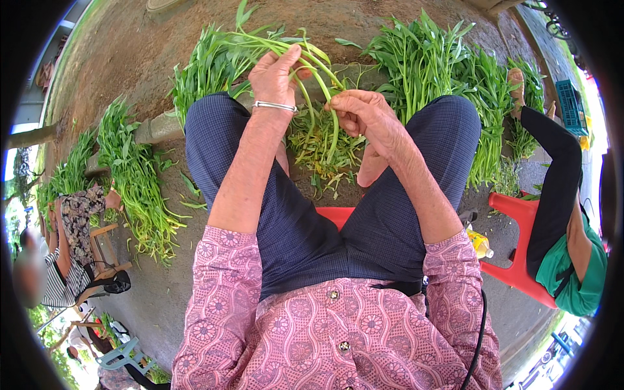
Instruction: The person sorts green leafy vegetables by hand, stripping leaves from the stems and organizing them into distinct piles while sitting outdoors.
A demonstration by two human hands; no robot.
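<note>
My left hand (279,75), a metal bangle at its wrist, is closed around several long green vegetable stems (319,78) whose leafy ends trail off to the upper left. Thumb and fingertips of my right hand (358,112) pinch one of those stems near its lower part. Beneath both hands, between my feet, lies a heap of yellowed leaves and trimmings (324,146). A pile of leafy greens (207,73) rests beyond my left knee, and a larger pile of greens (414,63) beyond my right knee.
More greens (136,180) lie on the ground at left, near a seated person (68,253). At right, another person (580,253) sits on a red plastic stool (516,243); a yellow-labelled bottle (480,243) lies beside me. A teal crate (571,107) stands at upper right.
</note>
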